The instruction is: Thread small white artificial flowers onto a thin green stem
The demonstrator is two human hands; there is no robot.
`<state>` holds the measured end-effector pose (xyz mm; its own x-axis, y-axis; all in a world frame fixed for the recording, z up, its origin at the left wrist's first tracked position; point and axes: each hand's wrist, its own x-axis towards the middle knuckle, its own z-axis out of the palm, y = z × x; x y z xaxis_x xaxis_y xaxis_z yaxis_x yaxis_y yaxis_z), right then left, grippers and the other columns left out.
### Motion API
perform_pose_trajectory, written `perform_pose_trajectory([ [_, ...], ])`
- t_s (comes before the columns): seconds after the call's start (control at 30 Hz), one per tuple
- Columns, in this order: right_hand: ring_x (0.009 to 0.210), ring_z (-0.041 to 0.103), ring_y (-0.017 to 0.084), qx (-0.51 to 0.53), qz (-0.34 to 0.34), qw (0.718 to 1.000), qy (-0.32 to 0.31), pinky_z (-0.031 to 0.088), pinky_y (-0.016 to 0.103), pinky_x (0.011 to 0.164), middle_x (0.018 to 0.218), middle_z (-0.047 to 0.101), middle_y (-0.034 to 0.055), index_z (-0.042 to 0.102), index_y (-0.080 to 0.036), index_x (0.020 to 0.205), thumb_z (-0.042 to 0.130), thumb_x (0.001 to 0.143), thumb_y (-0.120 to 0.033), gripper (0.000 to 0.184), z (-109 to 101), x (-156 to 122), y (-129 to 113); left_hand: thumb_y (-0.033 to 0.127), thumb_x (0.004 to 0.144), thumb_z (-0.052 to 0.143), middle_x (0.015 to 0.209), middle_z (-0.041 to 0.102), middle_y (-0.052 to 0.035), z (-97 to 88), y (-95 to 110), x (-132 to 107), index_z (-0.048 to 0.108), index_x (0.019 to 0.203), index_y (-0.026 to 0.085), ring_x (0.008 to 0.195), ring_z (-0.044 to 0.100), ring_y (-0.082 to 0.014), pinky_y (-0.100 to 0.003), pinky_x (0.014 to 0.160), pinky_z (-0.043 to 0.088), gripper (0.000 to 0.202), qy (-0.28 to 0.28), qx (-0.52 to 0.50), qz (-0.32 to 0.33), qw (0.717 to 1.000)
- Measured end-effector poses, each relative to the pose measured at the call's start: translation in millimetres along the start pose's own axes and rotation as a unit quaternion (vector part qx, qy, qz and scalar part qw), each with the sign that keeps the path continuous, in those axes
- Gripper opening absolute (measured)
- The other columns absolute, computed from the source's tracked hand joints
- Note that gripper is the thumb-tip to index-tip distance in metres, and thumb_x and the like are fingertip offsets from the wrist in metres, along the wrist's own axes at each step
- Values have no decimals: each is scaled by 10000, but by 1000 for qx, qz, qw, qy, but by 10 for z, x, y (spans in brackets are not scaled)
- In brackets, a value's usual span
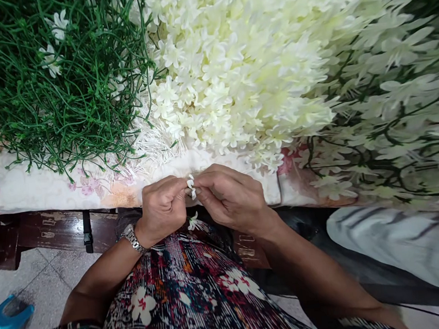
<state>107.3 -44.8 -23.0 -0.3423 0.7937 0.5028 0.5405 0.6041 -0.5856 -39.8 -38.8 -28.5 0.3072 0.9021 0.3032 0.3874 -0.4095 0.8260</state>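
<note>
My left hand (163, 207) and my right hand (232, 197) meet fingertip to fingertip just below the table's edge, both pinched on one small white artificial flower (191, 186). A second white flower piece (193, 222) shows just below, between my wrists; I cannot tell what holds it. A metal watch (133, 238) sits on my left wrist. A big heap of cream artificial flowers (241, 64) lies right behind my hands. To its left is a tangle of green plastic stems (60, 81), and a patch of thin white plastic stamens (151, 145) lies between them.
Finished flower sprays with green stems (400, 111) lie at the right. A floral cloth (31, 188) covers the table over a dark wooden frame (55, 232). A pale striped bundle (406, 250) is at the lower right, a blue plastic object (4, 325) on the floor at the lower left.
</note>
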Motion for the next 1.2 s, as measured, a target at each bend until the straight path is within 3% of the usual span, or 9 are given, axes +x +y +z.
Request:
perform_pose_trajectory([
  [0.13,656,513,99,8,-3,1000,7,453,227,577,684,549,20,491,-163,810,464,729,-66,130,4,12,20,102,745,428,541,494,15,-6,12,12,572,667,144,503,437,-72,-191,499,365,169,1,-2,-3,1000],
  [0.43,559,483,55,59,101,993,-11,392,176,518,616,535,-22,527,-156,728,502,736,-128,38,-110,72,8,121,750,443,623,586,-9,-57,84,25,584,738,134,536,506,-75,-190,532,410,142,-6,-30,-36,999],
  [0.6,552,482,50,57,113,992,-10,387,170,523,609,539,-26,532,-148,725,508,724,-118,39,-115,70,4,125,742,464,601,576,2,-35,77,21,589,713,134,516,487,-68,-178,510,384,129,-2,-6,-66,998],
  [0.83,557,487,51,44,98,994,9,390,173,523,623,540,-8,527,-132,730,490,724,-106,46,-47,71,4,125,747,457,539,509,19,-26,42,21,562,631,134,505,447,-64,-182,510,368,157,4,-19,-59,998],
  [0.93,580,493,58,55,87,995,-3,404,185,536,641,543,3,531,-135,750,463,747,-113,72,-62,111,-11,148,753,473,558,527,12,-64,45,10,584,690,137,526,467,-73,-182,525,396,128,-3,-57,-92,994],
  [1.0,605,498,70,59,77,995,-23,412,204,547,658,546,17,538,-134,773,456,759,-117,85,-133,139,-24,174,749,499,684,594,-22,-103,65,5,603,834,140,587,517,-89,-195,569,439,138,-12,-133,-119,984],
  [1.07,618,502,81,61,70,995,-18,416,222,547,664,549,22,542,-138,778,473,749,-104,82,-269,150,-47,213,745,519,850,617,-69,-149,98,7,556,1033,147,706,563,-130,-239,647,475,298,-12,-223,-142,964],
  [1.13,612,508,88,65,58,996,33,417,233,536,663,551,11,548,-156,779,505,717,-67,117,-478,129,-76,271,738,520,933,606,-98,-190,134,15,532,1088,139,780,572,-170,-300,722,484,374,10,-295,-124,947],
  [1.2,612,517,89,52,30,989,131,409,235,523,678,556,-1,568,-185,827,520,694,-23,215,-763,70,-86,274,720,536,949,611,-102,-215,157,25,548,1076,134,821,581,-197,-340,777,477,383,46,-320,-100,941],
])
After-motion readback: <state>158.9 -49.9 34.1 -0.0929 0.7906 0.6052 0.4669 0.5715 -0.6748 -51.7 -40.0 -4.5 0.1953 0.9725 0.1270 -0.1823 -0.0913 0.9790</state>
